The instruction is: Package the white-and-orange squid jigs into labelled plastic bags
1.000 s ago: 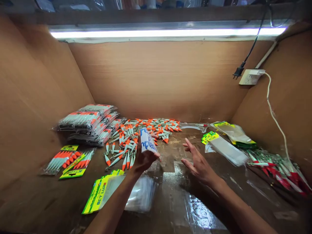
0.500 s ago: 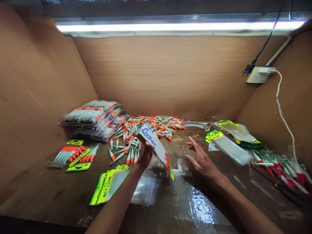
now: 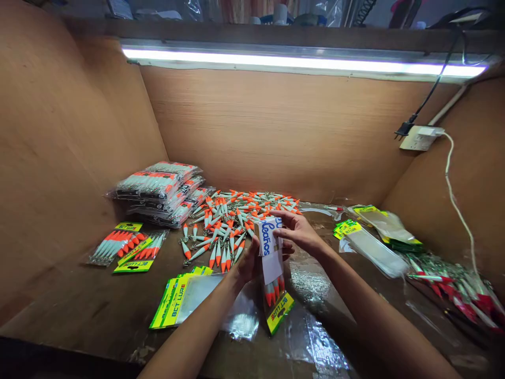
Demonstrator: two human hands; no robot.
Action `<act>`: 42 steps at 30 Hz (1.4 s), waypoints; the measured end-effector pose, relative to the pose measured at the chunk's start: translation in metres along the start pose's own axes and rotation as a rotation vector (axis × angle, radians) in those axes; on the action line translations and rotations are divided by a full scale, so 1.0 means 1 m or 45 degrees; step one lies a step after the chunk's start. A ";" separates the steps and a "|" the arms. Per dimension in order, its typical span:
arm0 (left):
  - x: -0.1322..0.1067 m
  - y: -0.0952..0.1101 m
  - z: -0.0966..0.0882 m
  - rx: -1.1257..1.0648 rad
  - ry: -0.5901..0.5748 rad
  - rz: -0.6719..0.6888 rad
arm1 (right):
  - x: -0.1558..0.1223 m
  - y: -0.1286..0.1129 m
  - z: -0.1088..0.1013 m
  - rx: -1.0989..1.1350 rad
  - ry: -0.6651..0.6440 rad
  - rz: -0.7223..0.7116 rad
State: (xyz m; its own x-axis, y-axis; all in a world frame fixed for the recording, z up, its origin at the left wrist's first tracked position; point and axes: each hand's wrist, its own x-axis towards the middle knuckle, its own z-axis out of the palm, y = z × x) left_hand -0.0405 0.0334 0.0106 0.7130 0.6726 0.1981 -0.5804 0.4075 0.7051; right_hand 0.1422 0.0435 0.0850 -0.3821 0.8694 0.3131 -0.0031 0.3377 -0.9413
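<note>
Between both hands is a clear packet of orange-and-white fishing lures (image 3: 273, 292), with its yellow header card (image 3: 280, 312) pointing down toward me. A white card with blue lettering (image 3: 271, 250) lies over the packet's upper part. My left hand (image 3: 249, 261) grips the left side, fingers partly hidden behind it. My right hand (image 3: 296, 232) holds the top and right edge, thumb on the lettered card. Beyond them spreads a heap of loose lures (image 3: 224, 226). Near my left forearm lies a stack of clear bags with yellow headers (image 3: 177, 300).
Bundled lure packs (image 3: 158, 189) are piled at the back left, with filled packets (image 3: 126, 247) in front. To the right are more header bags (image 3: 374, 245) and red-tipped lures (image 3: 457, 289). A power socket (image 3: 420, 138) with cords hangs on the right wall.
My right hand has moved left from open air and taken hold of the packet's right side. The packet has turned more upright, its header toward me. The view has tilted up slightly.
</note>
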 end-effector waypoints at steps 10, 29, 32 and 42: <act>0.003 -0.001 -0.002 -0.003 -0.052 -0.027 | 0.001 0.003 -0.018 0.201 0.393 -0.090; 0.010 0.003 0.010 -0.083 0.052 0.032 | -0.092 0.045 0.009 -0.202 -0.261 0.399; 0.009 0.001 0.009 -0.001 0.180 0.140 | -0.090 0.059 0.027 -0.066 -0.097 0.431; 0.006 -0.014 0.003 0.787 0.339 -0.126 | -0.096 0.075 0.010 -0.054 0.274 0.273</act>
State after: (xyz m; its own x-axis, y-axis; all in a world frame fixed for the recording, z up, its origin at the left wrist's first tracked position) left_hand -0.0264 0.0299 0.0044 0.5838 0.8119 -0.0058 -0.1297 0.1004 0.9865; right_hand 0.1697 -0.0179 -0.0162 -0.1653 0.9774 0.1320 0.0968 0.1492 -0.9840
